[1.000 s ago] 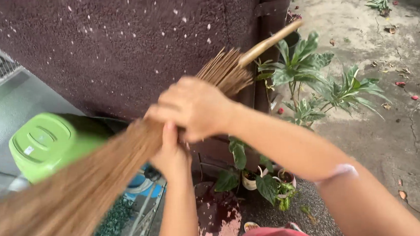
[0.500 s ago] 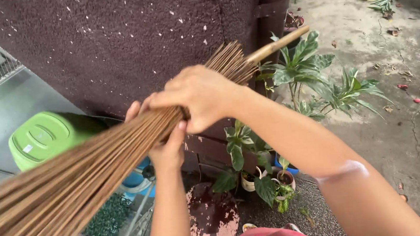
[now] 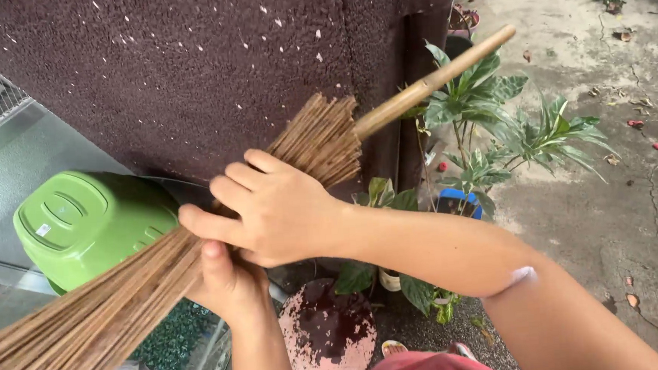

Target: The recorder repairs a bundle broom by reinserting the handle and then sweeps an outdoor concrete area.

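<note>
A stick broom (image 3: 117, 301) made of thin brown ribs lies slanted across the view, its bristles fanning to the lower left. Its bamboo handle (image 3: 432, 82) points to the upper right. My right hand (image 3: 270, 207) lies over the top of the bundle near the bound end, fingers wrapped around the ribs. Under the bundle, my left hand (image 3: 225, 277) holds it from below with the thumb up against the ribs.
A dark rough wall (image 3: 210, 56) stands just behind the broom. A green plastic container (image 3: 83, 224) sits at the left by a grey metal surface. Potted green plants (image 3: 483, 117) stand on the concrete ground (image 3: 614, 192) at the right. A mottled pink round stone (image 3: 333, 335) lies below.
The broom has tilted lower and shifted, with the handle end now further right. My right hand has slid along the bundle and its fingers have spread over the ribs.
</note>
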